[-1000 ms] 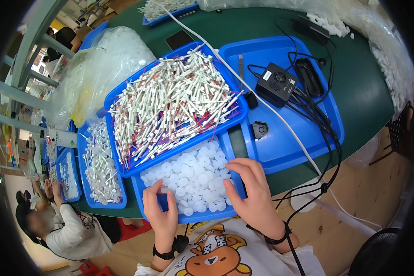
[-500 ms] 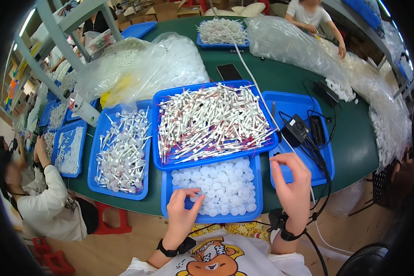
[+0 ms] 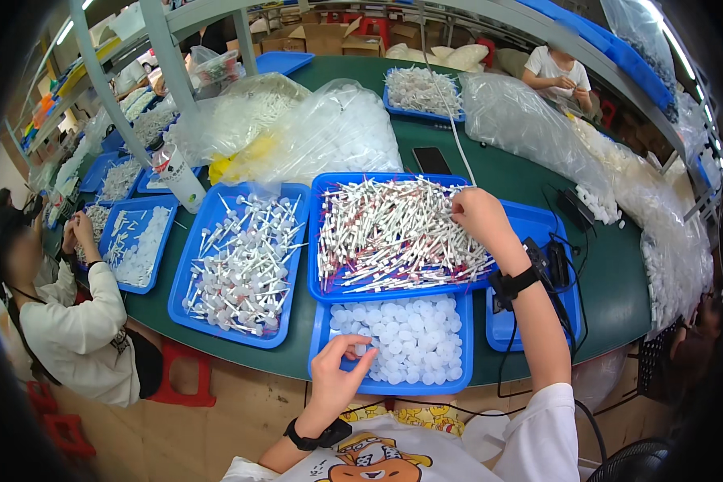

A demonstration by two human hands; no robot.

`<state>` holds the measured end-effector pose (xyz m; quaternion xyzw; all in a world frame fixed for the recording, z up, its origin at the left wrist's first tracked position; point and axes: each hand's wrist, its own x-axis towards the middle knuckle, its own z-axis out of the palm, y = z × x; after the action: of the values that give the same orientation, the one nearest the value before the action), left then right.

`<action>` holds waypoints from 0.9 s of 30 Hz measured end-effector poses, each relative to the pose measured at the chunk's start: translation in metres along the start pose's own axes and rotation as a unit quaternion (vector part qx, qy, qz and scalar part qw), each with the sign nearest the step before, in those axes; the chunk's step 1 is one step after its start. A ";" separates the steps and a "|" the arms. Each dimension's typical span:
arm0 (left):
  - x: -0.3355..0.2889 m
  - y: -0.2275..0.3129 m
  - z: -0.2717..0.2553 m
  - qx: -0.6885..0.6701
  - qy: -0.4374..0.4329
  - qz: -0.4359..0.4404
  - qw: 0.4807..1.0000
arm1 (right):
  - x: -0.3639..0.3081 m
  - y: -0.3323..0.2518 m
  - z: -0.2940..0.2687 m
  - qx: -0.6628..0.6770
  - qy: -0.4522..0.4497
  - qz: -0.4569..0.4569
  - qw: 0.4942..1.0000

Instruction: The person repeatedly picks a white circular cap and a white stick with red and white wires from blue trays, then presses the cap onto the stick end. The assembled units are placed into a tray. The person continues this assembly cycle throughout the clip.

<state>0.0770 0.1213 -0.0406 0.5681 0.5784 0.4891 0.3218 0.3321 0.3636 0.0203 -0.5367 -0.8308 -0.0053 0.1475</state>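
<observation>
My left hand (image 3: 337, 377) is over the near left part of a blue tray (image 3: 467, 353) of translucent white round caps. Its thumb and fingers pinch one small translucent cap (image 3: 361, 350). My right hand (image 3: 484, 218) reaches onto the right side of a second blue tray (image 3: 316, 241), heaped with thin white sticks (image 3: 394, 233) with some pink-red bits among them. The fingertips are drawn together at the heap; what they hold, if anything, is hidden. This stick tray overlaps the far edge of the cap tray.
Left stands a blue tray (image 3: 186, 269) of sticks with round caps on their ends. Right, another tray (image 3: 502, 331) holds black adapters and cables (image 3: 556, 261). Beyond are a phone (image 3: 432, 161), a white cup (image 3: 178, 178) and plastic bags (image 3: 337, 128). Co-workers sit left (image 3: 72, 313) and far right (image 3: 554, 72).
My right hand has moved from above the right tray onto the stick heap. The left hand stays over the caps. The whole view has shifted, and the far co-worker's hands have come together.
</observation>
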 end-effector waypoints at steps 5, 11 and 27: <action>0.001 -0.005 -0.004 -0.087 -0.047 -0.004 0.995 | -0.001 0.007 0.010 -0.008 0.047 -0.070 0.996; 0.002 -0.004 -0.005 -0.237 -0.070 -0.021 0.969 | -0.009 0.010 -0.001 0.044 0.176 -0.098 0.978; 0.001 0.020 0.005 -0.319 -0.179 -0.076 0.928 | -0.047 -0.013 -0.013 0.489 0.237 0.184 0.819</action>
<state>0.0886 0.1212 -0.0228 0.4680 0.3665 0.5120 0.6200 0.3414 0.3135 0.0231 -0.5190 -0.5490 0.3022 0.5814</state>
